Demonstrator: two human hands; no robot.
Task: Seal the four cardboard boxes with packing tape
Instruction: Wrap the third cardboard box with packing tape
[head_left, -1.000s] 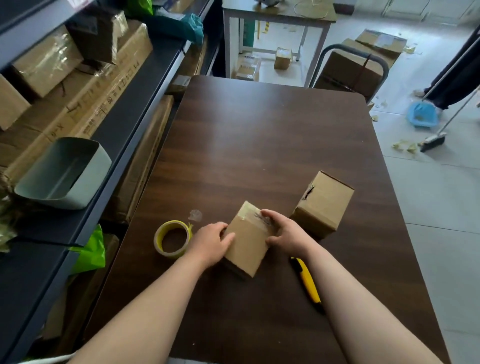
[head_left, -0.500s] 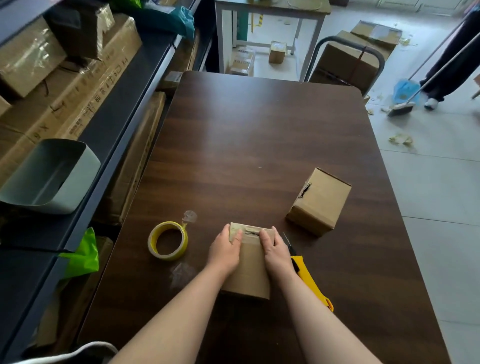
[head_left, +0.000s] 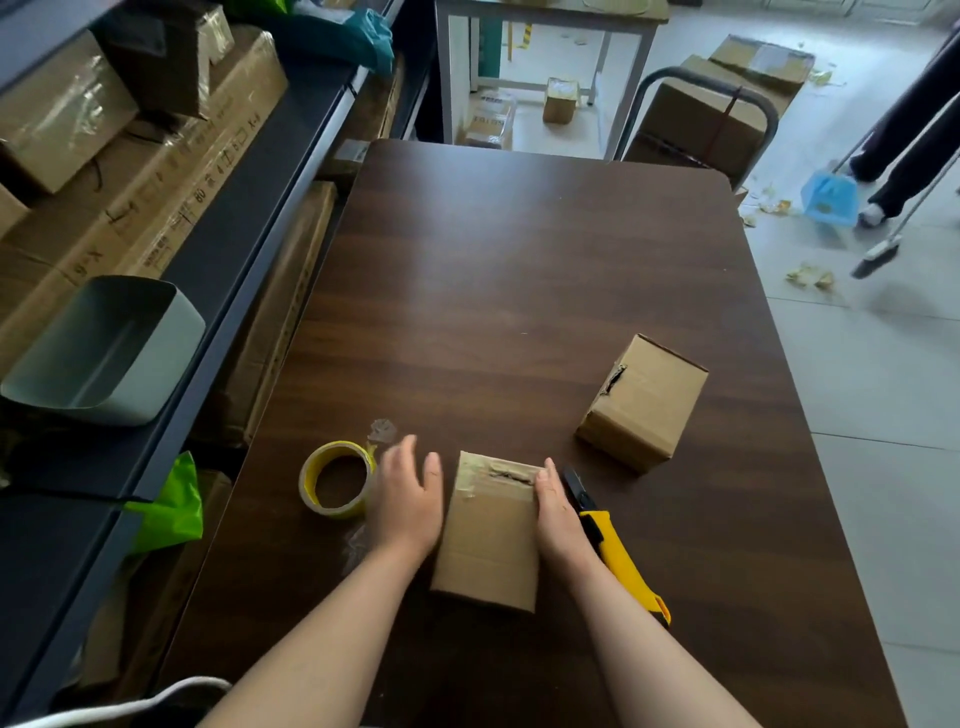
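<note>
My right hand (head_left: 558, 512) braces the box (head_left: 491, 535) flat-fingered, so my empty, spread left hand (head_left: 408, 499) should pinch the nine-o'clock tape roll (head_left: 335, 478).

**Little legible print: one number on a shelf carton**

In the upper left of the frame, a long carton (head_left: 171, 197) lying on the shelf (head_left: 260, 208) carries a row of dark characters along its side, turned sideways to the camera. Only "80" reads with any certainty; the marks around it are too blurred to tell. At top centre, a box (head_left: 491, 122) under the far table (head_left: 545, 13) bears a pale label with dark print, illegible.
</note>
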